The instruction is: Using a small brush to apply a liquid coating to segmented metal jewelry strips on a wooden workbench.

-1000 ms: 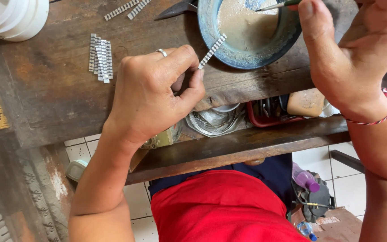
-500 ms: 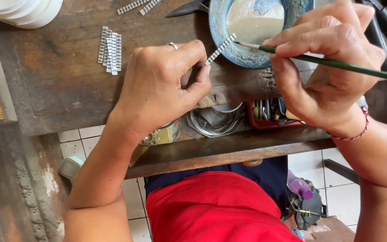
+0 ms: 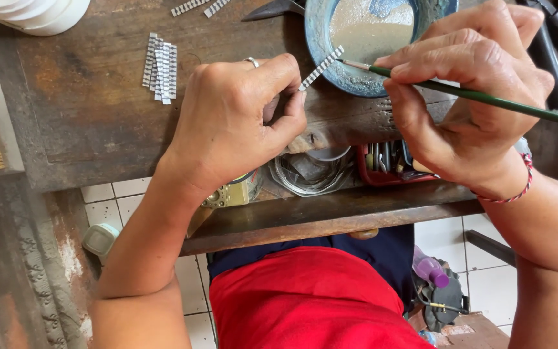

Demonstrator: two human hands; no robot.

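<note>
Since half a second ago, little has been shifted: both hands are kept over the wooden bench. Loose silver strips are laid at the left. One silver strip is pinched in the left hand, fingers closed on it. Its end is met by a green paintbrush, gripped tightly by the right hand beside the blue bowl.

The person is wearing a red top over dark blue trousers. A silver ring is circling a left finger. A thin red cord bracelet is wrapping the right wrist.
</note>
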